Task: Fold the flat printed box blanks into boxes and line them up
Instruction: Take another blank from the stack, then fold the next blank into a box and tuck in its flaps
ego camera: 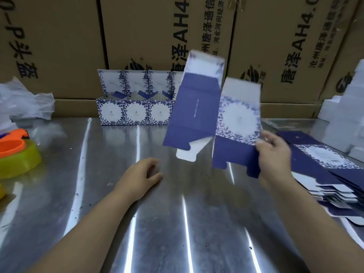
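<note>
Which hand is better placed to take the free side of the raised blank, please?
Left: the left hand rests empty on the table below the free side of the blank, while the right hand grips its other edge.

Bare table (177, 223) centre; folded boxes (134, 113) behind, blank stack (323, 174) right.

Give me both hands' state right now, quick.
Left hand: open, resting on the table, holding nothing.
Right hand: gripping a printed box blank, held above the table.
</note>
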